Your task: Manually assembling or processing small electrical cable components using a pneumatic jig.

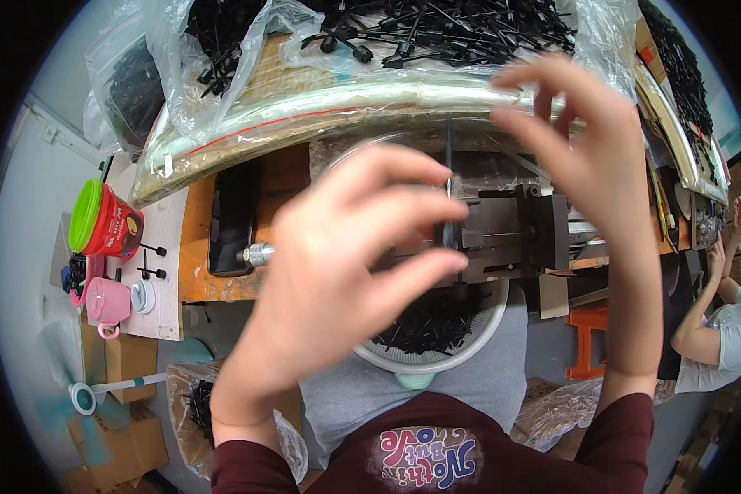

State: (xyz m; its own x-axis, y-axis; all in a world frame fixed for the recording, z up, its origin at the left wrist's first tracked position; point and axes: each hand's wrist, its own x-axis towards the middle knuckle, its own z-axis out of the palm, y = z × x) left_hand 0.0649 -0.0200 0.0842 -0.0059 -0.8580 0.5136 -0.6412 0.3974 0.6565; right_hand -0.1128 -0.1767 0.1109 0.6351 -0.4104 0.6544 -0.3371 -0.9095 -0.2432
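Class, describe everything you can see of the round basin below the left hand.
The basin is round, open-topped and whitish, and looks like plastic. A pale green tab shows at its near edge. It holds many thin black parts and appears to rest level on the grey-clad lap. The left hand and metal fixture partly hide it; contact there is unclear.

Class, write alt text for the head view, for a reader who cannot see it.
A person's blurred left hand is at a dark metal fixture, the right hand up at right. Below, a round white plastic basin holds black parts; black rods lie heaped behind.
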